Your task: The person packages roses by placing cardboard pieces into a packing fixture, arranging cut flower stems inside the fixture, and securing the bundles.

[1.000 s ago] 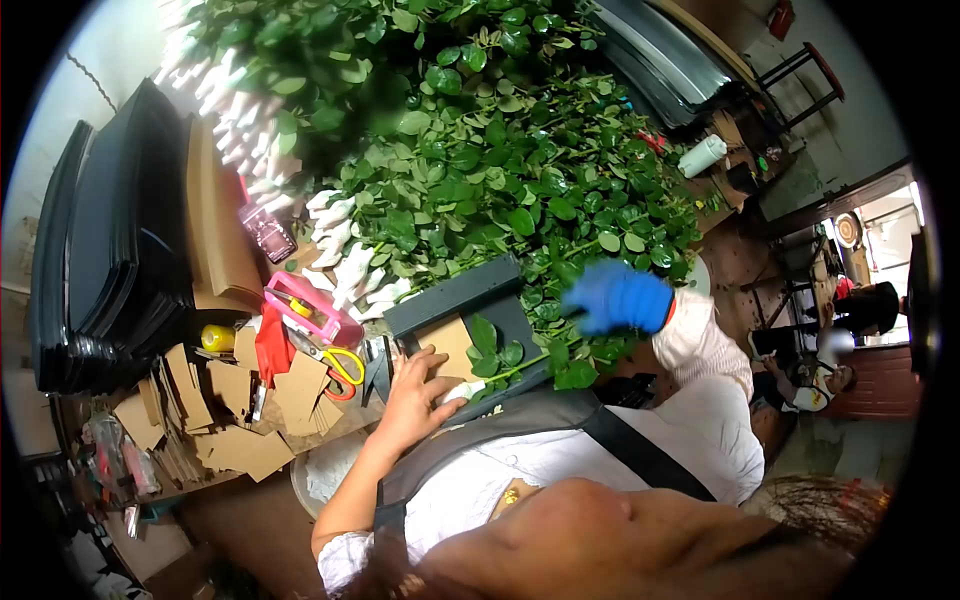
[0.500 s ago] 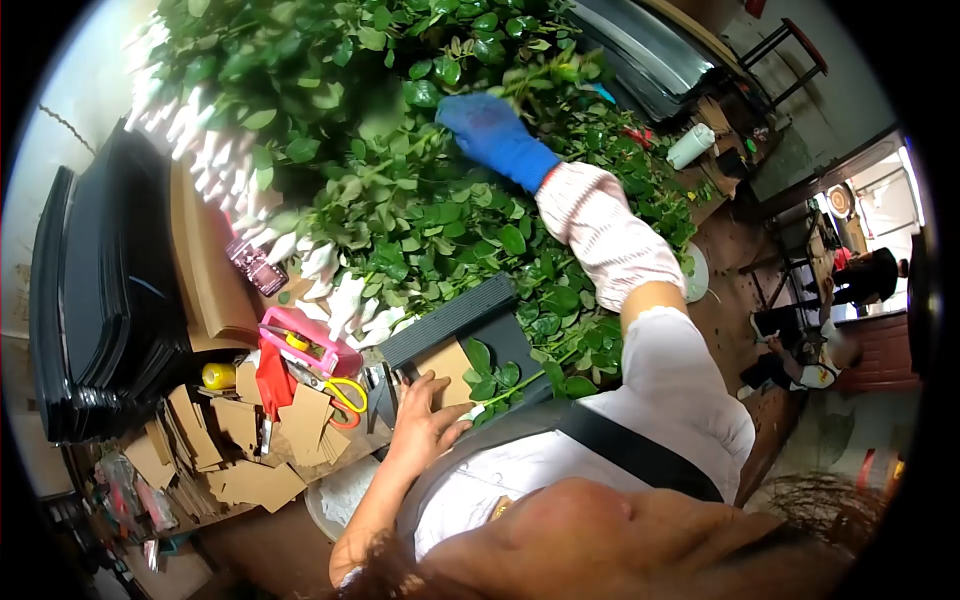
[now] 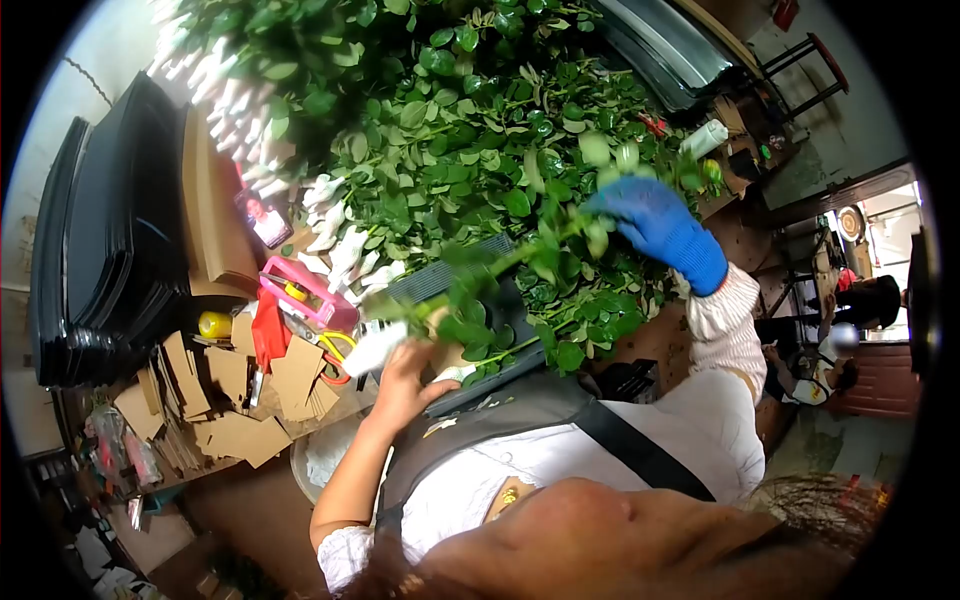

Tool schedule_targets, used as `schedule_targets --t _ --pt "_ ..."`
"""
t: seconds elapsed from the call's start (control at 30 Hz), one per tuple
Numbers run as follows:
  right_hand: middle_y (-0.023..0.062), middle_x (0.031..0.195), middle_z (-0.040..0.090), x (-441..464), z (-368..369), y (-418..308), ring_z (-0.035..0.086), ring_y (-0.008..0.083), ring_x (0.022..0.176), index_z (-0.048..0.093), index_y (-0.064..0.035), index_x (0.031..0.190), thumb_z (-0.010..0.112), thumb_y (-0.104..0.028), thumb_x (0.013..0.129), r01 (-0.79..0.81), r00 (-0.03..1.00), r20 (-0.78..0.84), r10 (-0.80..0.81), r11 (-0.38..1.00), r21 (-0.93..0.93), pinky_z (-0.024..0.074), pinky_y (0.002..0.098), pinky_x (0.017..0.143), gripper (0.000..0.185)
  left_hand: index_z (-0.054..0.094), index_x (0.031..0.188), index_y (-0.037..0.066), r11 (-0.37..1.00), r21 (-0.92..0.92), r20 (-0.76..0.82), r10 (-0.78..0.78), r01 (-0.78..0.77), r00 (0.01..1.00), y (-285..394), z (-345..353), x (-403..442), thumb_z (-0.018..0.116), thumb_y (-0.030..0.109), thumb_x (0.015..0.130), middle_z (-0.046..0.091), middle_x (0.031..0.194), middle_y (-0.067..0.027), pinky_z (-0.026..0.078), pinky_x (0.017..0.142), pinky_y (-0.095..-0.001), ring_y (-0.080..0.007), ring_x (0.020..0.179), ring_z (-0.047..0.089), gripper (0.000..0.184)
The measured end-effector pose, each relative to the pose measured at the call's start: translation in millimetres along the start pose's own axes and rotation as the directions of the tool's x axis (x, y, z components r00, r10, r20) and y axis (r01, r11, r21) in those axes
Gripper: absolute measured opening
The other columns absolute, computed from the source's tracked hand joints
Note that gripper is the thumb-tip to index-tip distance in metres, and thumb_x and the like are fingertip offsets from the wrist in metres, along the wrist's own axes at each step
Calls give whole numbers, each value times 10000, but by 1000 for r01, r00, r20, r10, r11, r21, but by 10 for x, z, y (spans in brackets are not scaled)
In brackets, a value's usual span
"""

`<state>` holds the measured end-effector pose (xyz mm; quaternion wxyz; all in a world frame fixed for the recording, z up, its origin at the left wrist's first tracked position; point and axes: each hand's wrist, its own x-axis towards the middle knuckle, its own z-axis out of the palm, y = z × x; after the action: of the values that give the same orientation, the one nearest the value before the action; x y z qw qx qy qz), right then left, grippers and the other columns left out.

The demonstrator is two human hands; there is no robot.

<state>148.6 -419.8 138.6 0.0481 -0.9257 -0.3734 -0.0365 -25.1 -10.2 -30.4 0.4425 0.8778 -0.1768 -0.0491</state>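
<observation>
My right hand [image 3: 655, 225], in a blue glove, is closed on the leafy stem of a long rose [image 3: 560, 240], blurred by motion. This rose slants down to the left, and its white-wrapped head [image 3: 378, 350] hangs beside my left hand [image 3: 405, 378]. My bare left hand rests at the near left end of a dark grey box [image 3: 525, 318], thumb and fingers apart; some fingertips are hidden. Inside the box lies another leafy rose [image 3: 570, 355], its white tip near my left thumb. A ridged dark strip [image 3: 425, 283] forms the far side of the box.
A large heap of leafy roses [image 3: 430, 150] with white-wrapped heads covers the table beyond. Left of it are a pink basket [image 3: 325, 305], scissors [image 3: 340, 350], cardboard pieces [image 3: 300, 375] and stacked black sheets [image 3: 130, 210]. A white bottle [image 3: 703, 138] stands back right; people [image 3: 815, 375] are far right.
My right hand has moved from the heap toward the right and nearer to me, drawing a rose over the box. My left hand stays at the box end, now beside that rose's head.
</observation>
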Motion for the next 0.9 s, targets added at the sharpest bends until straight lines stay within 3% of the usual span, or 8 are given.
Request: schedule_targets --t 0.13,0.37,0.47,0.53,0.6,0.7,0.8,0.9 --pt "61 934 718 -644 442 66 677 285 953 719 -213 1134 721 -155 852 -181 900 389 198 980 -80 533 456 860 288 572 1396 50 967 -235 -95 -121 95 988 106 -52 31 962 332 611 654 1345 -181 302 1178 -521 -387 1308 546 921" --pt "71 970 703 125 282 -115 689 266 986 685 -182 1182 704 -269 872 -67 663 683 306 933 -354 527 479 839 322 719 1222 135 995 72 99 58 -66 993 115 -145 108 888 314 727 717 1249 -56 362 1132 -518 -363 1318 531 553" --pt "75 1065 686 1078 608 55 667 269 975 638 -151 1255 590 -297 966 -26 1000 10 27 996 -88 517 433 878 328 733 1173 123 993 79 115 83 -93 990 180 -184 182 873 300 764 719 1241 -47 409 1071 -490 -368 1281 547 467" --pt "105 1238 641 1887 1162 205 610 265 1200 509 -188 1464 595 -274 967 43 964 -259 -58 997 -61 509 451 981 511 749 1135 116 989 116 114 77 -91 990 254 -202 201 802 272 844 722 1226 -54 420 1062 -491 -376 1255 550 335" --pt "110 1312 623 2362 1367 188 633 272 1197 569 -185 1399 638 -212 943 -11 925 -348 -152 905 -425 534 424 977 463 760 1093 114 968 206 54 139 -147 989 240 -137 212 763 221 871 740 1153 -53 441 1033 -490 -344 1177 591 246" --pt "62 1146 698 2820 1617 343 662 274 1069 621 -223 1317 655 -215 917 -135 972 154 178 957 -256 502 439 977 402 760 1034 83 956 221 -35 206 -193 978 239 -3 203 763 131 853 744 1065 -78 535 866 -408 -269 964 660 187" --pt "33 1078 705 2419 1014 54 681 240 963 651 -225 1193 606 -165 955 15 945 -318 -70 985 -173 526 413 889 250 762 1029 72 983 105 -68 159 -151 985 243 22 193 774 98 841 730 1047 -77 545 820 -377 -279 930 657 190" --pt "20 1038 709 1615 396 -254 679 211 921 649 -259 1283 619 14 890 292 871 -376 -316 949 -121 532 366 815 479 768 1041 88 995 -51 -43 89 -91 995 108 29 190 793 118 841 714 1002 -87 531 808 -379 -277 925 656 204"
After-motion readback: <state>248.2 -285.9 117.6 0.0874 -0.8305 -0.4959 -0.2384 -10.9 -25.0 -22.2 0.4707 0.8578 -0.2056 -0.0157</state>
